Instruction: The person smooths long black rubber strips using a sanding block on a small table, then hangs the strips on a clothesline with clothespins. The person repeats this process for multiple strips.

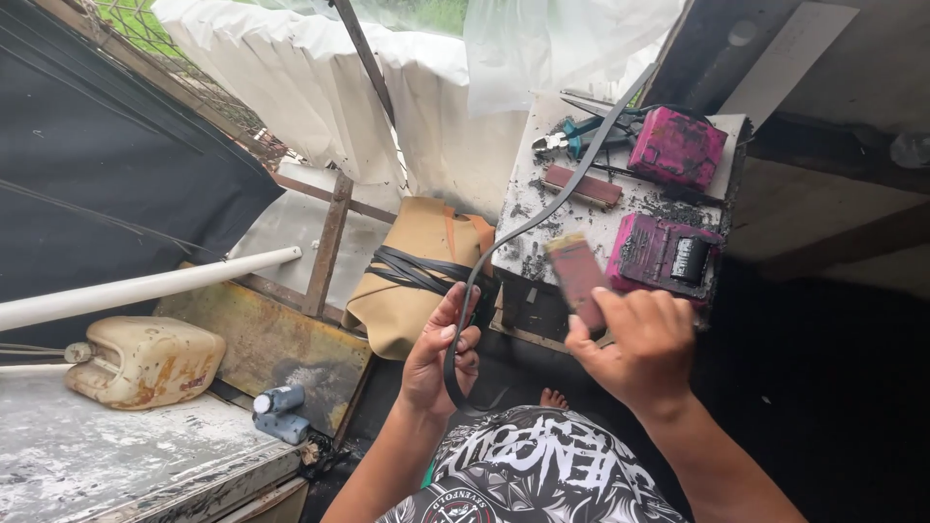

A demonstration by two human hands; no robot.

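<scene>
The left hand [441,353] has its fingers curled tight around a long black rubber strip [523,228], which arcs up from the person's lap across the grimy white desk [542,184], while the right hand [639,339] pinches a flat reddish block [578,274], blurred, just beside the strip. It looks to me like the rubbing or scuffing step on the strip. The next stroke seems to want the strip held taut and the block laid flat against it.
</scene>
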